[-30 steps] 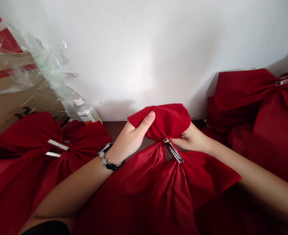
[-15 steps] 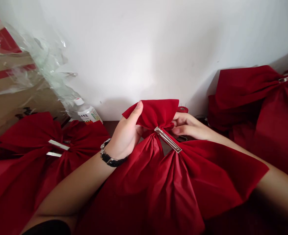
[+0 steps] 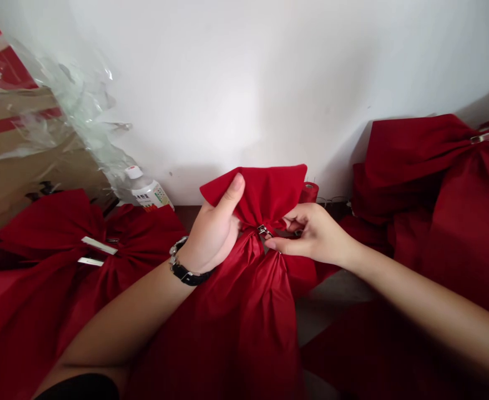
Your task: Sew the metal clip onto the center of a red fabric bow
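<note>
The left hand [image 3: 213, 236] grips the upper loop of a red fabric bow [image 3: 269, 194], thumb across its front; a black strap [image 3: 188, 275] circles that wrist. The right hand [image 3: 317, 236] pinches the metal hair clip [image 3: 262, 229] at the gathered middle, covering most of it, and two tails hang below. More red bows [image 3: 53, 222] lie at left, bearing pale clips [image 3: 99, 245], near a labelled bottle [image 3: 150, 194] and a plastic-draped cardboard box [image 3: 19, 141]. Just behind the right hand stands a red thread spool [image 3: 309, 193].
</note>
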### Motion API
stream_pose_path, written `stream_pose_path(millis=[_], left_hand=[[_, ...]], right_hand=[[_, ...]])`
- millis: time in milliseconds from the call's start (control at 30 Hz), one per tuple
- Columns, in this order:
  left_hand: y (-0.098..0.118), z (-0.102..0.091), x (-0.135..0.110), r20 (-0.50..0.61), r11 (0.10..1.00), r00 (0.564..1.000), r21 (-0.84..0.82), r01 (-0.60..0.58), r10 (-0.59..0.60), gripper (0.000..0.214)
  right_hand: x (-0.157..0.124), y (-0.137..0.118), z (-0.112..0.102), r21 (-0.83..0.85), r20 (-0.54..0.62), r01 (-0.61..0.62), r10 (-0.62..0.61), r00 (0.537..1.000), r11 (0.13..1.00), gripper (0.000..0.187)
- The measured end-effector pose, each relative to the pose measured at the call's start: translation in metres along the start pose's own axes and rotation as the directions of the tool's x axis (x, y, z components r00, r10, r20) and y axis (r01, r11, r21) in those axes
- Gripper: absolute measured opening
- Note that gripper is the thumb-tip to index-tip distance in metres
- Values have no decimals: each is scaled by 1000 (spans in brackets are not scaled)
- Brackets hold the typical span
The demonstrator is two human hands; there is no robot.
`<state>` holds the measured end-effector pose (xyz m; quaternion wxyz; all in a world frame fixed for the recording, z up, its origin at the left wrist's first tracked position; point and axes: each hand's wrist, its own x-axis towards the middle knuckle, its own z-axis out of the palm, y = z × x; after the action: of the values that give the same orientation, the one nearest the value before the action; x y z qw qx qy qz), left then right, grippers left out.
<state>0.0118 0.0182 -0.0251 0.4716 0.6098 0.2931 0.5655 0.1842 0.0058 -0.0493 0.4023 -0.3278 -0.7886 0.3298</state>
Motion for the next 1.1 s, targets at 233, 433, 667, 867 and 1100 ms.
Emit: stream_pose_path(millis=[233, 433, 667, 867, 1100], left_hand=[[-12, -6, -2, 377, 915, 913, 296, -276, 154, 51], [-35, 4, -11, 333, 835, 918, 425, -349, 214, 43], [-64, 2, -10, 261, 827, 939, 459, -325, 224, 37], [-68, -2, -5, 264, 787, 949, 543, -292, 170, 36], [-75, -7, -5, 336, 778, 932, 545, -310, 136, 37]], right_hand=[[3, 12, 6, 288, -314, 134, -39, 949, 948, 24], [3, 16, 17, 538, -330, 74, 129, 935, 839, 35], [6, 18, 14, 394, -195, -57, 144, 970, 917, 45], [8, 20, 3, 186, -267, -60, 109, 957, 981, 37], [13, 21, -13, 367, -139, -160, 224, 965, 916, 38]])
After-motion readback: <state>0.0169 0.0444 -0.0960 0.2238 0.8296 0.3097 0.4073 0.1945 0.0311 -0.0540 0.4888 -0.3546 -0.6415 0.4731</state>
